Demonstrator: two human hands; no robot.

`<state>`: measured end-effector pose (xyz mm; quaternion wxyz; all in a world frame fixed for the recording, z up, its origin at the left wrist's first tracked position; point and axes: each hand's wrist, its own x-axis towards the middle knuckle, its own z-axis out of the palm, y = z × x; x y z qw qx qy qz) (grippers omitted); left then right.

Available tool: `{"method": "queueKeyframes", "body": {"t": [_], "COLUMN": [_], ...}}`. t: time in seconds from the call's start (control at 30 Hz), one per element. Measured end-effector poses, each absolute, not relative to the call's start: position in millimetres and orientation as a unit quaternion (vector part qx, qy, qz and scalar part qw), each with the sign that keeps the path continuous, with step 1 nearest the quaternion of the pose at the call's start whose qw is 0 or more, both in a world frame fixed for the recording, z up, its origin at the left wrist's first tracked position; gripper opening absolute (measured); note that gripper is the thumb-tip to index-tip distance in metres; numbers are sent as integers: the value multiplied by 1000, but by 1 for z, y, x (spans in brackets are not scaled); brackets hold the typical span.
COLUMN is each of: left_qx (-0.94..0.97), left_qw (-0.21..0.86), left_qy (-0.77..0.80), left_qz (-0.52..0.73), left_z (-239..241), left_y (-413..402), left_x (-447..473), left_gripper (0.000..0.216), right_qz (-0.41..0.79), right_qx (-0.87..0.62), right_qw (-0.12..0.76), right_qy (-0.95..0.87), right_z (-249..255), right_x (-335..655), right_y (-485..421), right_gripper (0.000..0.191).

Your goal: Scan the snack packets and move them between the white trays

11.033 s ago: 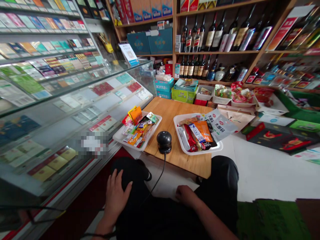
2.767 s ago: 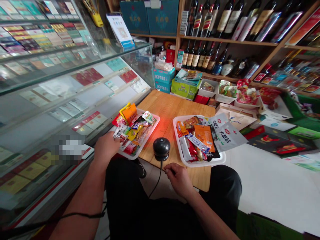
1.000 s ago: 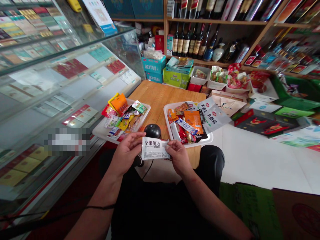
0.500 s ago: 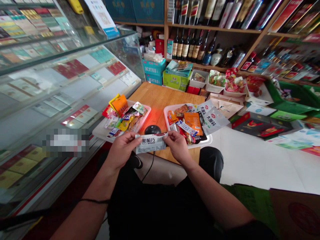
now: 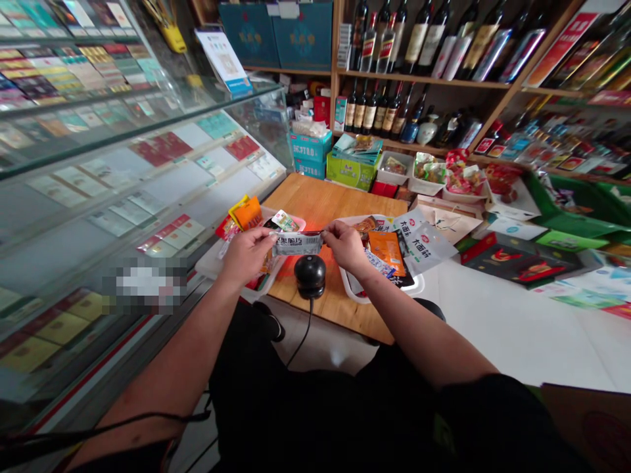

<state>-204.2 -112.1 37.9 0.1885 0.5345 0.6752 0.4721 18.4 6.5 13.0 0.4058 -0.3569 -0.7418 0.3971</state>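
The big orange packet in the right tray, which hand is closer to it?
Right: the right hand is just left of the orange packet; the left hand is farther left, by the left tray.

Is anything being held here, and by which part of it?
A silvery-white printed snack packet, pinched by both ends: the left hand has its left end, the right hand its right end.

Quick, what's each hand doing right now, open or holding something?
Left hand: closed, pinching one end of the packet.
Right hand: closed, pinching its other end.
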Motion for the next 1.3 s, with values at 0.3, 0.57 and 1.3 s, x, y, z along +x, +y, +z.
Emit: {"method": "queueKeyframes", "body": {"t": [0.3,0.57,1.3], "left_qx": [547,557,554], "left_qw": [143,128,131], "left_qy": [725,724,738], "left_qz": [393,387,362], "left_z": [-6,-30,-46], "left_y": [-88,-78,-59], "left_x": [-223,-229,-227], "left_gripper": [39,35,38], "right_qz": [339,327,308], "right_qx": [-406,-449,-476], "right_qw": [341,295,250], "right_qy": [-777,-777,-785], "right_z": [-14,-33,-58], "right_x": [2,-6,0], "right_y": [27,35,45], "right_gripper": [12,12,14]}}
